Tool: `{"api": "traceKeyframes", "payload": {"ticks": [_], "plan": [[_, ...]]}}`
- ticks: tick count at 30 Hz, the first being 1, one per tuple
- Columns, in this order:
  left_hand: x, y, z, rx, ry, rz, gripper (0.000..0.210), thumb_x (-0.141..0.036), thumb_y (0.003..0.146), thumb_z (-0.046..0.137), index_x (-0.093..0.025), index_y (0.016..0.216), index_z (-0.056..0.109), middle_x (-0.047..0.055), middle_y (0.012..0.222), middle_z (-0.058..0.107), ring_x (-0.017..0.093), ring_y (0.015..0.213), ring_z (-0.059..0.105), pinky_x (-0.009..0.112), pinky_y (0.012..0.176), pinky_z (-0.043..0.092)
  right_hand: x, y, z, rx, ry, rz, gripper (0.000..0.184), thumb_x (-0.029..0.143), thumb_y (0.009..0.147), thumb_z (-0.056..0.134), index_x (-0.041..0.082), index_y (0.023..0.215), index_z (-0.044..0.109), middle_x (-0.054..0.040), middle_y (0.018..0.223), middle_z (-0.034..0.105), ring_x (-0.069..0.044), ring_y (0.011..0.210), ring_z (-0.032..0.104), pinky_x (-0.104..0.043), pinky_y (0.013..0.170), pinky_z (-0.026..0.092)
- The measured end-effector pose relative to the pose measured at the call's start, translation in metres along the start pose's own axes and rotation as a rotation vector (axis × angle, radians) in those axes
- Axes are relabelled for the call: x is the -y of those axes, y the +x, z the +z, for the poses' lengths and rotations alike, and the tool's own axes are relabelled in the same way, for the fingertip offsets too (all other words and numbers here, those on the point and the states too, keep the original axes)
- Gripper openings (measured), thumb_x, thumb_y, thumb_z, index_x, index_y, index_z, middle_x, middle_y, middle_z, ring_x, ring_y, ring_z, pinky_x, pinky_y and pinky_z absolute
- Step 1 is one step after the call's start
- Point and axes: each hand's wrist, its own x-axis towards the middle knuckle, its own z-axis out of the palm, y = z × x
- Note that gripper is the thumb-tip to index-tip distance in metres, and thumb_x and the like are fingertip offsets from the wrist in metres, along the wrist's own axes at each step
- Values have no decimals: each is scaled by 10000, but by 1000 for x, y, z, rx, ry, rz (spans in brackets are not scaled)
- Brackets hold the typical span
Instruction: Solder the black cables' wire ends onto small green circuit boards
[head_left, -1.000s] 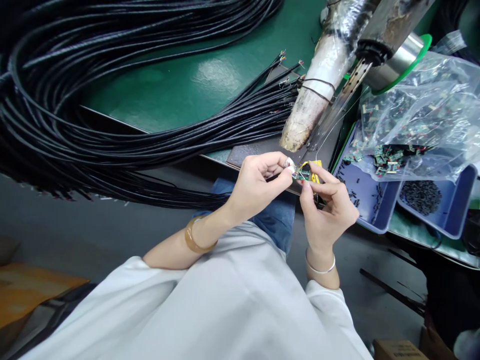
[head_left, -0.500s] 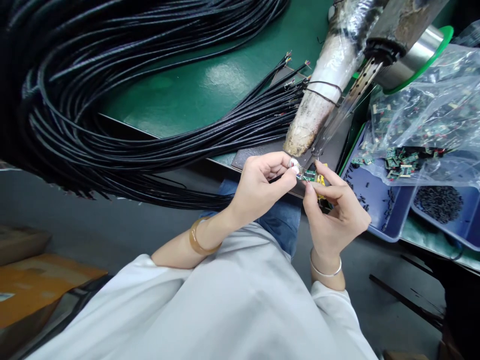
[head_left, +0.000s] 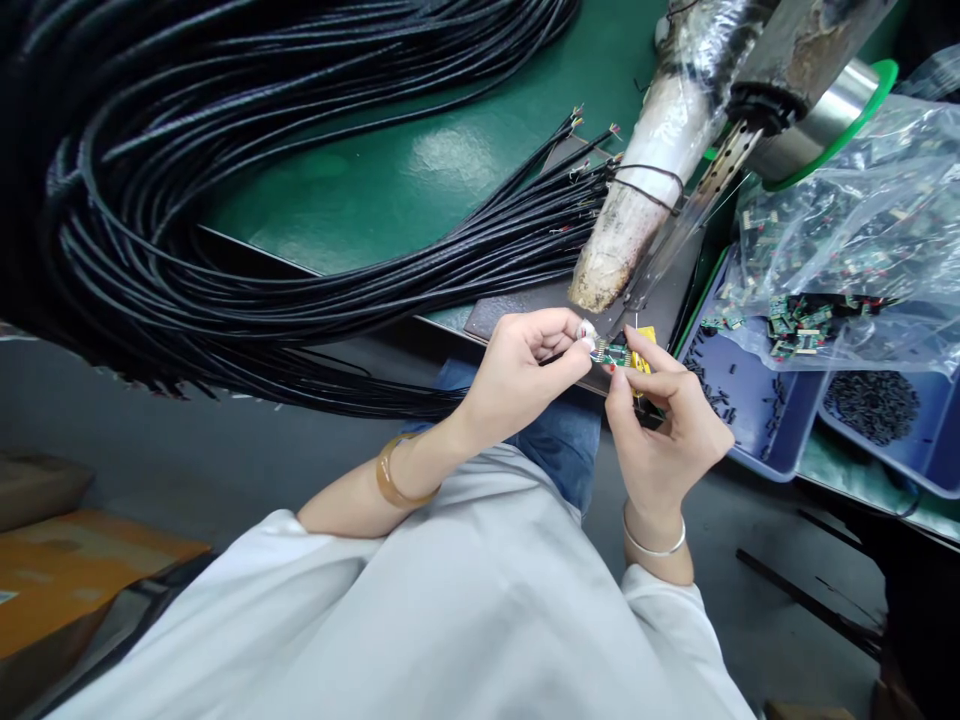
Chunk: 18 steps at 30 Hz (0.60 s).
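Observation:
My left hand (head_left: 517,365) is closed, thumb and forefinger pinched on thin wires (head_left: 595,353), with white wrapping at the fingertips. Those wires meet the left end of a small green circuit board (head_left: 616,355). From the other side my right hand (head_left: 664,405) pinches the board between thumb and fingers. Just behind it is a yellow object (head_left: 643,350), partly hidden by the right fingers. A soldering iron (head_left: 720,180) slants down from above, its tip end close over the board. Whether the tip touches the board I cannot make out.
Black cables (head_left: 360,285) lie in a thick bundle along the left, stripped ends toward the iron. A wrapped tube (head_left: 637,200) slants beside the iron. On the right are a solder spool (head_left: 832,120), bagged circuit boards (head_left: 855,220) and blue trays (head_left: 795,440) of small black pieces.
The board between my hands has tilted slightly, showing more of its face and a red spot. My right hand has shifted slightly left and down. My left hand stays nearly still.

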Motion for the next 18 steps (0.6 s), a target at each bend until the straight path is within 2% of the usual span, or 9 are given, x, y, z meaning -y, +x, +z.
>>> {"api": "traceKeyframes", "payload": {"ticks": [10,15,18], "plan": [[-9,2,2,-18,3,43,119,-195,774,649,-145,683,591,-50,551,457,46,498,364,173,478,301,4,1,1,-31,31,14,205,48,818,696,218,888,604,-68,1207,754,-244,1025,767,-342,773,674],[-6,2,-1,-4,-10,-6,122,-208,748,654,-142,670,587,-41,561,496,46,504,392,166,482,323,3,-1,-1,16,-18,-30,203,54,815,699,215,894,603,-58,1207,757,-201,913,786,-295,752,659],[-2,1,-2,-3,2,-23,105,-211,751,660,-144,697,601,-46,554,484,46,499,392,167,481,326,4,-2,-1,5,-50,-43,184,68,832,696,213,911,617,-51,1175,769,-191,925,783,-275,745,648]]}}
